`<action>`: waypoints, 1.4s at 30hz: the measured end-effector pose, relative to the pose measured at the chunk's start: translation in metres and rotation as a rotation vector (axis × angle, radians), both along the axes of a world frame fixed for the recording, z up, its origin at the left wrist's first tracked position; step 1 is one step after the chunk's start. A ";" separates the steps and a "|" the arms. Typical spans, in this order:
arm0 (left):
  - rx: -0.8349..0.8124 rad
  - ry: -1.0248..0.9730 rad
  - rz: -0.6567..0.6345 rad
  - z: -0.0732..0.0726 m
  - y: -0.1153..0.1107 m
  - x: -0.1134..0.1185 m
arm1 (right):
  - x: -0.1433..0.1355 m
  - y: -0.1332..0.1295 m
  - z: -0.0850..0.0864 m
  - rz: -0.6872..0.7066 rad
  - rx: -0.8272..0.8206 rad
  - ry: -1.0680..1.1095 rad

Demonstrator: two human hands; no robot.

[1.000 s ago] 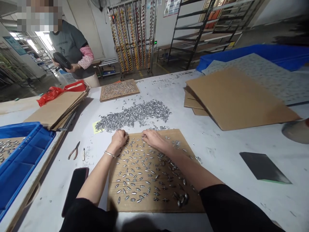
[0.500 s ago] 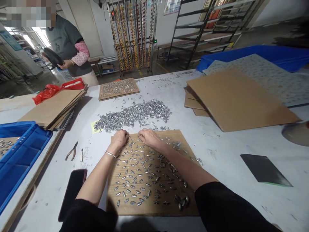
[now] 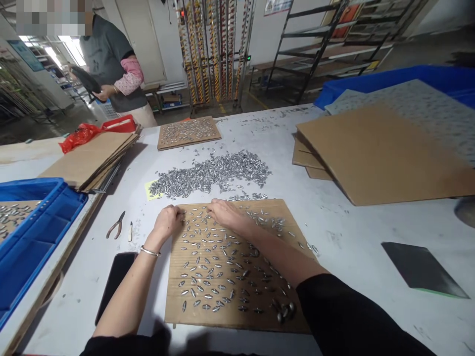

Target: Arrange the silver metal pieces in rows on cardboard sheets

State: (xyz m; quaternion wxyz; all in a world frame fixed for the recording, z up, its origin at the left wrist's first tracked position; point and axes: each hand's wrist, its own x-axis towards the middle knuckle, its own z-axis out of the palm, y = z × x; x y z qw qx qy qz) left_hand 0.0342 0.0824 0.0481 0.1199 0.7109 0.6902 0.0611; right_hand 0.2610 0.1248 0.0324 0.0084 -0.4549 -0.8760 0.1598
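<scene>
A sheet of brown cardboard lies in front of me with many small, shiny, spindle-shaped metal pieces spread over it. My left hand, with a bracelet on the wrist, is at the sheet's far left corner, its fingers curled together. My right hand is closed over the far edge, fingertips down among the pieces. What either hand pinches is hidden or too small to make out. Just beyond the sheet lies a long heap of the same metal pieces, its left end on a yellow paper.
Pliers, a small white-handled tool and a phone lie left, near a blue crate. Cardboard sheets are stacked right, beyond a dark flat pad. A filled board lies behind. A co-worker stands across the table.
My left hand has moved left and nearer to me, to the sheet's corner. My right hand has shifted slightly left over the sheet. The view has turned a little left.
</scene>
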 end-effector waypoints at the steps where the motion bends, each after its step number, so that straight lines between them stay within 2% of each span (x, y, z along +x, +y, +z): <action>1: -0.002 0.010 0.004 0.000 -0.002 -0.001 | -0.001 0.001 0.000 -0.008 0.000 -0.012; 4: -0.009 0.046 0.008 0.000 -0.007 -0.003 | 0.002 0.005 0.000 -0.073 0.003 -0.052; 10: -0.001 0.066 -0.009 0.001 -0.017 -0.006 | 0.031 0.007 0.000 -0.163 -0.015 -0.082; 13: 0.000 0.050 -0.037 0.000 -0.020 -0.002 | 0.034 0.005 -0.004 -0.120 -0.023 -0.068; 18: 0.004 0.007 -0.082 -0.005 -0.026 0.007 | 0.021 0.000 -0.008 -0.052 -0.014 -0.096; 25: 0.045 -0.013 -0.098 -0.010 -0.033 0.003 | 0.021 -0.009 -0.006 -0.053 -0.053 -0.120; 31: 0.104 -0.054 -0.074 -0.007 -0.033 -0.006 | 0.053 -0.011 0.003 -0.143 0.008 0.051; 35: 0.095 -0.041 -0.035 -0.006 -0.033 -0.013 | 0.082 -0.015 0.003 -0.182 0.016 0.055; 38: 0.057 -0.038 -0.049 -0.007 -0.030 -0.005 | 0.087 -0.021 -0.001 -0.155 0.006 0.035; 42: 0.011 -0.011 -0.079 -0.012 -0.020 0.016 | 0.069 -0.027 -0.001 -0.120 -0.010 -0.031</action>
